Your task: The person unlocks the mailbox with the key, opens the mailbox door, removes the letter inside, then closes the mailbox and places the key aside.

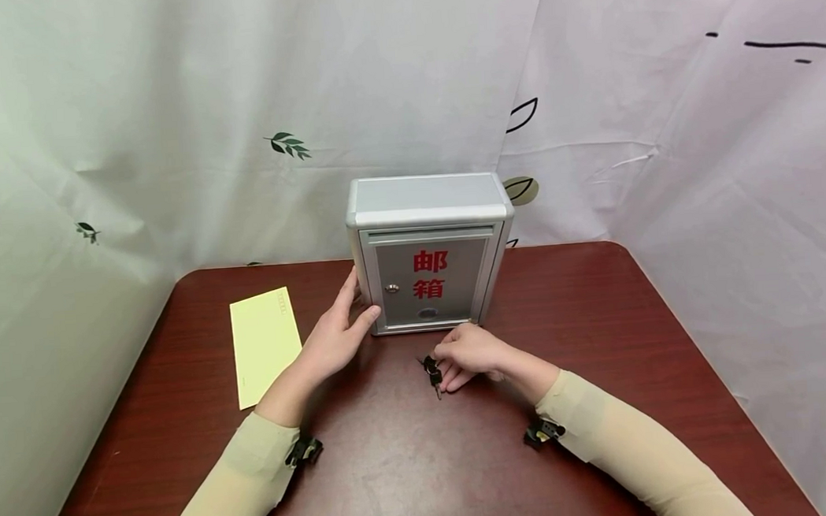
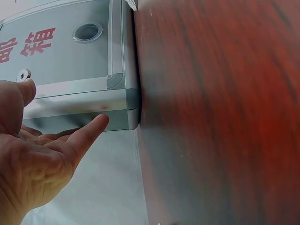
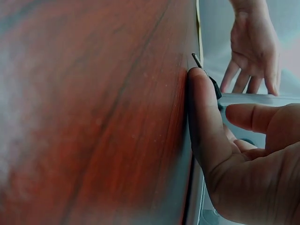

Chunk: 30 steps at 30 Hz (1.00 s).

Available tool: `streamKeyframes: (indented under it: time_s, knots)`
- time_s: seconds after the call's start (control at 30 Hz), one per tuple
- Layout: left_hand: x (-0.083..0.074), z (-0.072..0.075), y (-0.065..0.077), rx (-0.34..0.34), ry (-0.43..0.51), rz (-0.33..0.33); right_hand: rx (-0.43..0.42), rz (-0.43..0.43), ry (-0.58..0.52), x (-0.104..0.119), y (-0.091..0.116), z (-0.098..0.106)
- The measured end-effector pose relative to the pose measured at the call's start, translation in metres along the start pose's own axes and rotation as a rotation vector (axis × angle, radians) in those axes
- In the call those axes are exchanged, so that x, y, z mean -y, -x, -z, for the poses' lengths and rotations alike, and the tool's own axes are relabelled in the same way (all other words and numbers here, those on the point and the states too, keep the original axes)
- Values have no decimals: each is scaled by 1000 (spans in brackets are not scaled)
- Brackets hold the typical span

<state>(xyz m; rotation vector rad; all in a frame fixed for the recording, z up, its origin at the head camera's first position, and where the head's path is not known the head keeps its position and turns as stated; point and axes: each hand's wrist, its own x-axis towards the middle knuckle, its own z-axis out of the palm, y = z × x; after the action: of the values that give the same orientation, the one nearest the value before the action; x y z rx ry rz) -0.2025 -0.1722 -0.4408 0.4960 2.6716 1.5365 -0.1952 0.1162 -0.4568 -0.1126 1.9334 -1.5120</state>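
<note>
A silver metal mailbox [image 1: 431,198] stands upright on the table, its front door bearing red Chinese characters [image 1: 428,274] and a round lock [image 1: 392,289]. My left hand [image 1: 335,338] lies along the box's left side, thumb by the front edge and the other fingers reaching back along that side. In the left wrist view its fingers look straight beside the wall [image 2: 75,119]. Just in front of the box, my right hand [image 1: 472,352] pinches a small bunch of black-headed keys [image 1: 433,373] low over the table. One key blade [image 3: 196,59] sticks out past the fingertips in the right wrist view.
Left of the left hand, a yellow envelope [image 1: 265,346] lies flat on the dark red-brown wooden table [image 1: 411,463]. White curtains [image 1: 401,69] with leaf prints hang behind the table and along both sides. Each forearm carries a black wrist device [image 1: 304,452].
</note>
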Motion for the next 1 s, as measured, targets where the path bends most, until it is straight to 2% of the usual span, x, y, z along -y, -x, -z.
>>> streamKeyframes:
  time_s: [0.17, 0.47, 0.77, 1.0]
  knots:
    - [0, -2, -1, 3, -11, 2, -5, 1, 46, 0, 0, 2]
    - [1, 3, 0, 11, -52, 39, -70, 26, 139, 0, 6, 14]
    - [5, 15, 5, 14, -108, 93, -127, 44, 184, -10, 19, 46]
    - [10, 25, 12, 9, -170, 121, -238, 90, 326, -16, 34, 74]
